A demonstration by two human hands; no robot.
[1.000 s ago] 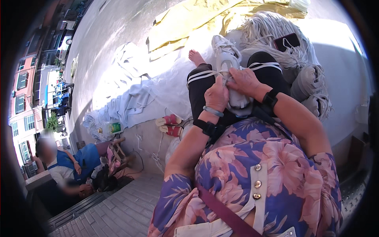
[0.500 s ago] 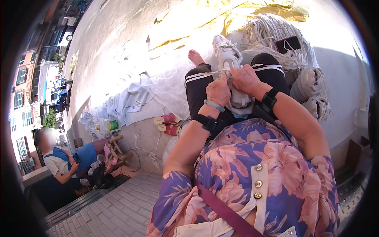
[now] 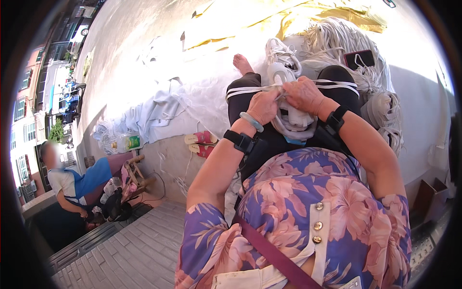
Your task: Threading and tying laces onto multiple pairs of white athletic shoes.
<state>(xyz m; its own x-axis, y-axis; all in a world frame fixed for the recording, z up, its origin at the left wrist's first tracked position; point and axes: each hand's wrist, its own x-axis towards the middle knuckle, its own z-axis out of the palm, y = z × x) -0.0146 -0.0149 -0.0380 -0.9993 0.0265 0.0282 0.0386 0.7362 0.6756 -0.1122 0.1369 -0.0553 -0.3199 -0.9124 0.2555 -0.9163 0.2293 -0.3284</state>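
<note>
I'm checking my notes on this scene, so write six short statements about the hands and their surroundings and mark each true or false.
1. The left hand and right hand grip a white strip between the knees. True.
2. The phone lies on the brick paving. False: the phone lies on the pile of pale strands.
3. White strips cross both knees. True.
4. The bracelet is on the right wrist. False: the pale bracelet is on the left wrist.
5. Pink sandals lie left of the hands. True.
6. The co-worker wears a yellow apron. False: the co-worker's garment is blue.
</note>
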